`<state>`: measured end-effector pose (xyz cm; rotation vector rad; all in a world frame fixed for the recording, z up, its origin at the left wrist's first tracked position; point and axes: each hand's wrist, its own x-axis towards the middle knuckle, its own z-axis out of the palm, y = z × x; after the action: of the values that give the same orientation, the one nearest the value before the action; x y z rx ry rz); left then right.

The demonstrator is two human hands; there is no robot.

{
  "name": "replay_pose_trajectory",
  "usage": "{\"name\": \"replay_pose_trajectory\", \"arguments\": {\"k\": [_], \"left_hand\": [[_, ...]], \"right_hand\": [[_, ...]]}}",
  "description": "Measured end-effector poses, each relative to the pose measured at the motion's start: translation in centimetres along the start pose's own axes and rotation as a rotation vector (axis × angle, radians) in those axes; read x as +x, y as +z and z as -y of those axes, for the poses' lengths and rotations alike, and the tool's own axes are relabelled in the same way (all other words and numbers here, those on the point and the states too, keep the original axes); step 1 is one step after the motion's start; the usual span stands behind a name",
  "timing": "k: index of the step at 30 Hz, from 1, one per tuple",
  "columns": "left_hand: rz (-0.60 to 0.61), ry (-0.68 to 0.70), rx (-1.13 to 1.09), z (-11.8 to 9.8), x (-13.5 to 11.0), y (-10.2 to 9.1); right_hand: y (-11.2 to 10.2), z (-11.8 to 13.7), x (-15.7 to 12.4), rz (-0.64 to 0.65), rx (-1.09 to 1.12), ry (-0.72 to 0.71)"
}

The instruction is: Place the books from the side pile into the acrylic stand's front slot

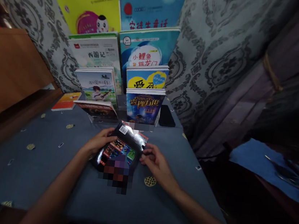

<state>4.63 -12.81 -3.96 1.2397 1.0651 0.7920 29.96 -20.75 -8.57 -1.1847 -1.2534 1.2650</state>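
Note:
A dark, glossy book [125,143] lies tilted between my two hands, back cover up, with a barcode and rows of small coloured pictures. Its lower part and a bit of its top edge are blurred out by pixelation. My left hand [104,139] grips the book's left edge, thumb across the cover and the other fingers partly hidden. On the opposite side, my right hand [154,158] has its fingers bent and closed at the book's right edge. Just beyond the book stands a tiered rack of books, with a blue book [143,105] in its front right slot.
In the rack's front left slot is a dark book [98,109]. An orange book [67,101] lies left of the rack, a black phone [167,116] right of it. A wooden panel [9,73] borders the blue tablecloth [52,151]. Blue cloth [258,158] lies far right, beyond the table edge.

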Motion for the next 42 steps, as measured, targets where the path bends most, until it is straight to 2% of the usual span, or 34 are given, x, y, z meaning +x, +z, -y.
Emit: {"name": "replay_pose_trajectory", "arguments": {"k": [2, 4, 8, 11, 14, 17, 19, 21, 24, 26, 28, 30, 33, 38, 42], "left_hand": [[0.030, 0.029, -0.099, -0.1, -0.5, -0.3], [0.054, 0.054, -0.175, -0.4, -0.9, -0.5], [0.072, 0.132, -0.256, -1.1, -1.4, -0.7], [0.059, 0.195, -0.254, -1.6, -2.0, -1.0], [0.034, 0.256, -0.218, -2.0, -2.7, -2.1], [0.049, 0.318, -0.124, -2.8, -3.6, -3.4], [0.108, 0.376, 0.000, -3.7, -4.3, -4.0], [0.195, 0.421, 0.146, -4.7, -4.8, -4.3], [0.320, 0.442, 0.333, -5.8, -5.5, -4.1], [0.351, 0.407, 0.438, -5.6, -5.6, -3.7], [0.336, 0.316, 0.507, -4.9, -5.4, -3.3], [0.262, 0.242, 0.524, -3.9, -5.0, -2.9], [0.159, 0.200, 0.409, -2.4, -4.2, -2.5], [0.252, 0.080, 0.045, -1.3, -3.3, -2.3], [0.162, -0.006, -0.078, -0.9, -3.1, -2.3]], "right_hand": [[0.4, 0.0, 0.5, -0.034, 0.061, 0.023], [1.0, 0.4, 0.9, 0.007, 0.093, 0.046], [2.8, 1.6, 0.2, 0.335, 0.088, 0.149], [3.9, 2.6, -0.8, 0.441, 0.023, 0.158], [3.8, 4.1, -1.2, 0.431, -0.177, 0.000], [2.9, 5.9, -0.8, 0.380, -0.389, -0.289], [2.2, 6.4, -0.3, 0.348, -0.440, -0.446], [1.8, 6.1, 0.2, 0.294, -0.443, -0.525], [1.6, 4.2, 0.8, 0.154, -0.407, -0.528], [1.7, 2.7, 1.0, 0.084, -0.374, -0.491], [1.8, 1.4, 1.2, 0.042, -0.348, -0.448], [1.7, 0.7, 1.2, 0.024, -0.323, -0.411], [1.4, 0.3, 1.4, 0.012, -0.331, -0.420], [0.8, 0.3, 1.6, 0.056, -0.426, -0.507], [0.6, 0.8, 1.5, 0.085, -0.387, -0.516]]}}
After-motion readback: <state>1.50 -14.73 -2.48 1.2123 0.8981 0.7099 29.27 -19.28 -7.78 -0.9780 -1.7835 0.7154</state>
